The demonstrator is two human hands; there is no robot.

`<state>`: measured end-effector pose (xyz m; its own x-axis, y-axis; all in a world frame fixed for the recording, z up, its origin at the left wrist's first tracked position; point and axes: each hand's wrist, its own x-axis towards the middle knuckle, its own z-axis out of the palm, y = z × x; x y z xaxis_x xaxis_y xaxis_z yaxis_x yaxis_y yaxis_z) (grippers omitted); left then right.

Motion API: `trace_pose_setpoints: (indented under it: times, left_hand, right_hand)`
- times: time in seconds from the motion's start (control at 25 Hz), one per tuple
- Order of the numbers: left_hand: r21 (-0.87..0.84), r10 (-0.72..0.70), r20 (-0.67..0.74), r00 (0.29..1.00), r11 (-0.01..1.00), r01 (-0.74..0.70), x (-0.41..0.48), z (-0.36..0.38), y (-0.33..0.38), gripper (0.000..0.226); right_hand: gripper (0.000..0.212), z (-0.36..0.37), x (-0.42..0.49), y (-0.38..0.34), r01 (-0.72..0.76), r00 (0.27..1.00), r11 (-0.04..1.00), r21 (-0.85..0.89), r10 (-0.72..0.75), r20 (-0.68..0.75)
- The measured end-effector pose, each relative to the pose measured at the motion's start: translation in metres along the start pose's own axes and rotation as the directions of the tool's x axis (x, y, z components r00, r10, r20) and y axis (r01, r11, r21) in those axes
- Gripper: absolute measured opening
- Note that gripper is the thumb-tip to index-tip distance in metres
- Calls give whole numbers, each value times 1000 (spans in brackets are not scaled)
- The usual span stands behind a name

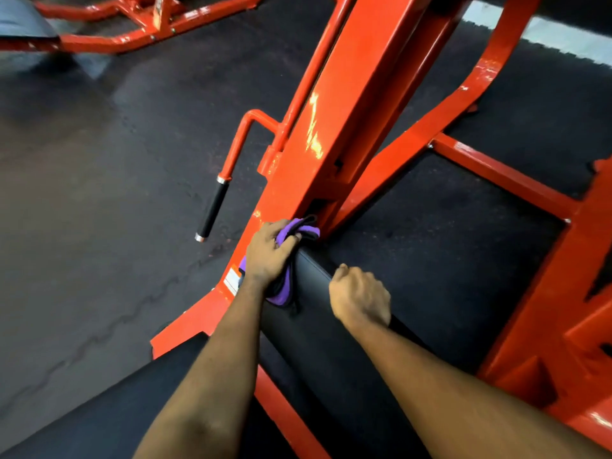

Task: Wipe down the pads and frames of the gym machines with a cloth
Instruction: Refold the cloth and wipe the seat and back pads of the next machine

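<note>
Purple cloth (284, 260) bunched under left hand (268, 256).

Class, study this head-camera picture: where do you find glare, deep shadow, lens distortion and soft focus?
Head view: white glare streaks the orange frame; the black roller pad and floor sink into dark tones with little detail; wide-angle distortion stretches the edges; the far pad at top left looks soft; the purple cloth is fairly sharp.

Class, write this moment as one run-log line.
left hand: grips purple cloth against roller pad | right hand: holds roller pad | red frame: next to purple cloth | stage: wiping pad
</note>
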<state>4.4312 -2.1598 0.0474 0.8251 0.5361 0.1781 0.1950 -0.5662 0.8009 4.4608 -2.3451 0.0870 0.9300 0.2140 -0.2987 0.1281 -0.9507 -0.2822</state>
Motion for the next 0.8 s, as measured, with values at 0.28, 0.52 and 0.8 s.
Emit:
trace_pose_setpoints:
  times: [0.28, 0.52, 0.8]
  left_hand:
    - [-352, -190, -164, 968, 928, 123, -24, -2, -14, 20]
    - [-457, -515, -230, 826, 806, 376, -95, 7, -59, 32]
    - [-376, -587, -273, 762, 795, 477, -93, 8, -60, 37]
  right_hand:
    - [56, 2, -1, -1, 21, 999, 1000, -23, -21, -40]
    - [58, 7, -3, -2, 29, 996, 999, -38, -32, -79]
    - [58, 7, -6, -3, 42, 993, 997, -63, -49, -104]
